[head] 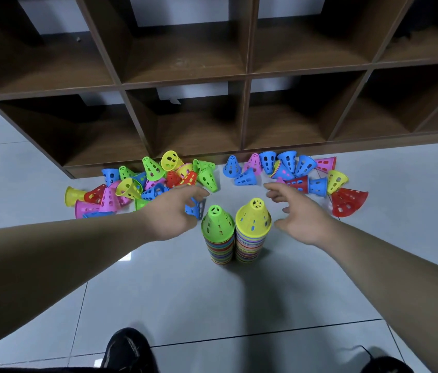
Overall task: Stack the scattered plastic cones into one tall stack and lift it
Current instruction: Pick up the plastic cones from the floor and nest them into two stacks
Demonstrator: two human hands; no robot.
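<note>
Two tall multicoloured stacks of cones stand side by side on the floor, one topped by a green cone point(217, 220), the other by a yellow cone point(253, 216). My left hand point(174, 211) reaches forward just left of the green-topped stack, fingers stretched over a blue cone point(195, 208) lying on the floor; its thumb is hidden. To the right of the yellow-topped stack hovers my right hand point(297, 212), fingers spread and holding nothing. Loose cones lie in a left pile point(147, 181) and a right pile point(293, 170).
A dark wooden cubby shelf point(244, 76) stands right behind the piles. A red cone point(348, 201) lies at the far right. My black shoes point(129, 351) are at the bottom edge on the grey tiled floor point(226, 300).
</note>
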